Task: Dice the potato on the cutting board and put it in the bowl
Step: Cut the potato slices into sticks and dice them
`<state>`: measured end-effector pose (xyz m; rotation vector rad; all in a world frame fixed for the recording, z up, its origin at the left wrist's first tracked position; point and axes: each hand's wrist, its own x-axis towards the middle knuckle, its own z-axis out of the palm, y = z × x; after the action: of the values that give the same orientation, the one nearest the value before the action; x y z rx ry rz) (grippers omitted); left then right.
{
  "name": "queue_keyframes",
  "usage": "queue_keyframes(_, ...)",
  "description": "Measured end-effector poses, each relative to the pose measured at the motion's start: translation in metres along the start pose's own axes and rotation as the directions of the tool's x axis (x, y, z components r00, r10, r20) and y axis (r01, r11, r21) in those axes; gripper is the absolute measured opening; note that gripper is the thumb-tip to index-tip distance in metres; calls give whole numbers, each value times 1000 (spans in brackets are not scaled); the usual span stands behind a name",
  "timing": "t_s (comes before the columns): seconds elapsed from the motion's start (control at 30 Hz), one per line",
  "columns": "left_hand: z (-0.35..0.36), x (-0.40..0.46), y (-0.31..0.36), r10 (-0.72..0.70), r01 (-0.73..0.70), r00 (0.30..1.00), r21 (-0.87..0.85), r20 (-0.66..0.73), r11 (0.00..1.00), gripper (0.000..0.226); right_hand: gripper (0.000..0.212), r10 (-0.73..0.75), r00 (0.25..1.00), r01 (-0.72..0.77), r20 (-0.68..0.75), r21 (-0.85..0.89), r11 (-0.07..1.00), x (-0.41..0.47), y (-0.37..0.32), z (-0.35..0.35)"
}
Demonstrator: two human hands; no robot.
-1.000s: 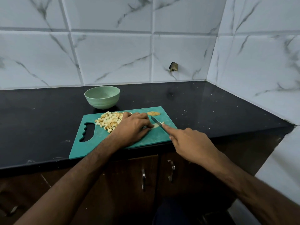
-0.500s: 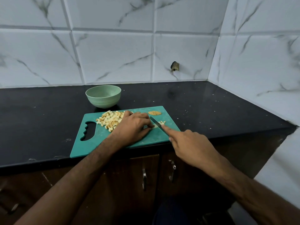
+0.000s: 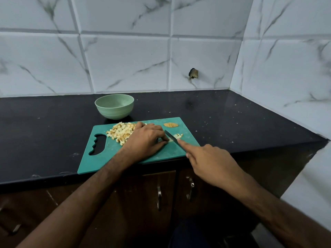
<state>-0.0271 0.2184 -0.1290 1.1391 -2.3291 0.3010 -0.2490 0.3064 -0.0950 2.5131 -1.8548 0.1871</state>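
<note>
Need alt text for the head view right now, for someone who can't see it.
The right hand cuts with a knife on a green cutting board while the left hand holds the last potato piece; diced potato is piled nearby. The bowl behind looks empty.

We see white marble-veined wall tiles (image 3: 125,59) filling the upper frame. Below lie a black countertop (image 3: 232,119) and brown cabinet doors (image 3: 143,203).
</note>
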Motion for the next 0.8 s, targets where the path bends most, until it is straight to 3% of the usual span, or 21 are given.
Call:
queue_keyframes(0.23,-3,1,4,6,-6,1000,20,8,1000,12,51,5,1000,-5,-7,48,999,17,-2,8)
queue_keyframes(0.43,-4,-4,4,-64,73,994,109,-87,991,24,50,20,999,-16,-39,85,996,14,5,-7)
queue_keyframes(0.8,-4,-2,4,-75,77,997,77,-32,994,16,51,-13,999,12,33,43,999,10,-5,3)
